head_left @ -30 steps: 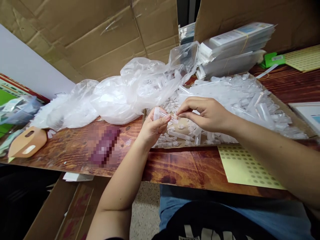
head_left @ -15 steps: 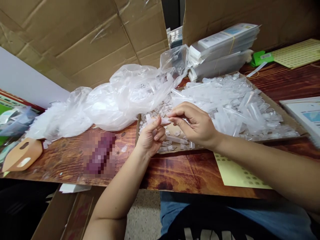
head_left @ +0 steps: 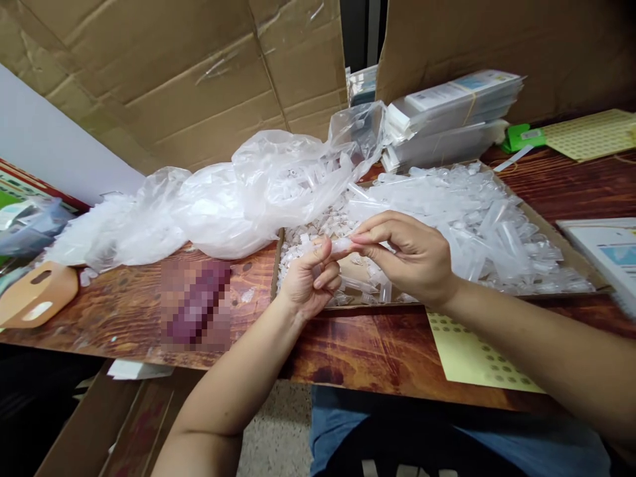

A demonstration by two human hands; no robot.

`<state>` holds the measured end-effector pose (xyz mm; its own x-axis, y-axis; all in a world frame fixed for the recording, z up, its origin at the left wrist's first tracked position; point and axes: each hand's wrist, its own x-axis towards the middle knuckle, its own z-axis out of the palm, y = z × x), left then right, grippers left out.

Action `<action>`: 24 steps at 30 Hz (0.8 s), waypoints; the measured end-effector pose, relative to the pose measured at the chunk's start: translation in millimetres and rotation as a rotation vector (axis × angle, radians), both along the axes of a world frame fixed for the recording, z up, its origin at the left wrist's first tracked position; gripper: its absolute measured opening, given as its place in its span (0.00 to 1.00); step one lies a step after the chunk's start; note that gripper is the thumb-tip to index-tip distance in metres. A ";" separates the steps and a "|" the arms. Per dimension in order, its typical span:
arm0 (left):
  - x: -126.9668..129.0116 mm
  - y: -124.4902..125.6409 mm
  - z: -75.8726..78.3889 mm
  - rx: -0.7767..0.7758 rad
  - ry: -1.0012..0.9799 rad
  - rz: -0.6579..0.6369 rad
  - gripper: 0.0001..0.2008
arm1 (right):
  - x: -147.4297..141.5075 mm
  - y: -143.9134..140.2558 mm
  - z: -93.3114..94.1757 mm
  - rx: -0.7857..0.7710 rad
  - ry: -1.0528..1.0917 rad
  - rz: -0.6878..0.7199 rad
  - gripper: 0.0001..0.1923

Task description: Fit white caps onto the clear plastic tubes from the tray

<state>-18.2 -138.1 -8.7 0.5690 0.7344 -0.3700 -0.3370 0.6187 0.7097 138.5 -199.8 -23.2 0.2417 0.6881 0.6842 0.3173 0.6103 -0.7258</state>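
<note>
Left hand (head_left: 311,281) pinching small clear tube (head_left: 340,246), right hand (head_left: 405,255) fingertips closed on its end

A small clear plastic tube (head_left: 342,245) lay roughly level, pinched at both ends between the fingertips above the tray of clear tubes (head_left: 556,233).

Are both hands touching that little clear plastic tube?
Touching. In the head view, the left hand and right hand both pinch the small clear plastic tube between fingertips, above the cardboard tray.
</note>
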 end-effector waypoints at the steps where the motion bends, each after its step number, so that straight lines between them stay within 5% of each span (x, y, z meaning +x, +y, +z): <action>1: -0.5 -0.2 -1.4 0.040 0.001 0.002 0.22 | -1.0 -0.4 -1.4 -0.018 0.027 0.003 0.07; 8: -5.4 2.4 -10.1 0.519 0.089 0.062 0.29 | 1.3 9.8 -7.2 -0.311 0.404 0.124 0.10; 14: -15.5 3.2 -9.5 0.763 0.230 -0.012 0.32 | 18.2 13.1 5.3 -0.315 0.377 0.166 0.14; 19: -20.4 0.1 -13.2 0.817 0.245 -0.203 0.31 | 19.1 11.3 0.5 -0.375 0.514 0.273 0.16; 24: -16.6 -12.0 -17.3 0.834 0.237 -0.206 0.29 | 11.6 8.3 -3.1 -0.379 0.597 0.275 0.16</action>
